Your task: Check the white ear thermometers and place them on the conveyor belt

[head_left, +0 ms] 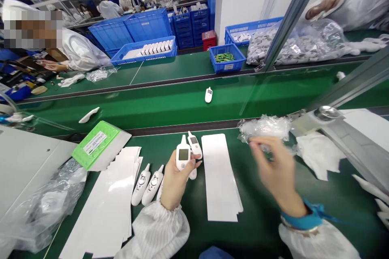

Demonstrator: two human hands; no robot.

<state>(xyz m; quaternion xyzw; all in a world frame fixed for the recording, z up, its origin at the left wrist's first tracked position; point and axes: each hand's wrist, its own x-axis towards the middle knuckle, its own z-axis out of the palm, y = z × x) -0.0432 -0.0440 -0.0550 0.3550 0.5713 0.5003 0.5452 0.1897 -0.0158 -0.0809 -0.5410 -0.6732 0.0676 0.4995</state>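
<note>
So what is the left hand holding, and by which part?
The left hand holds a white plastic handheld device by its lower body, below the screen.

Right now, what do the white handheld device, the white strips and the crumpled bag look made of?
The handheld device in the left hand looks like smooth white moulded plastic, with a sheen on its shell. The white strips look like matte card, judging by flat sheets and thin edges. The crumpled bag looks like thin clear plastic film, creased and glinting.
</note>
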